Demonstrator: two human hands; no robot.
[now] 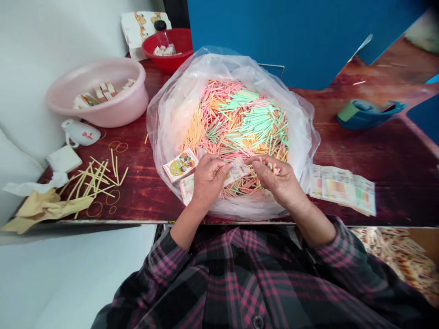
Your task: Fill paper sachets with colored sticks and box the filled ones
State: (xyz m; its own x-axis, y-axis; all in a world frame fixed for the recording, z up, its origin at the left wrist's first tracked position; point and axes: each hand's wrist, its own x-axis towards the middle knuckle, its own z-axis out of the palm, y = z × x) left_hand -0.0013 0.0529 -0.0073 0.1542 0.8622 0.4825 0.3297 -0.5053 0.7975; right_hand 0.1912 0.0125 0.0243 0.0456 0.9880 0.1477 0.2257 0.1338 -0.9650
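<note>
A clear plastic bag (171, 105) lies open on the dark red table (377, 155), full of pink, green, yellow and orange sticks (236, 119). My left hand (206, 180) pinches a small printed paper packet (236, 170) over the bag's near edge. My right hand (274, 176) is closed on the packet's other end and holds a few coloured sticks (275, 169) in its fingers. Two more printed packets (180, 165) rest on the bag's rim just left of my left hand.
A pink basin (99, 93) with packets and a red bowl (169, 45) stand at the back left. Loose yellow sticks (94, 178), a white cup (80, 133) and crumpled paper (44, 205) lie left. Flat packets (343, 187) lie right; a blue tape dispenser (366, 113) sits beyond.
</note>
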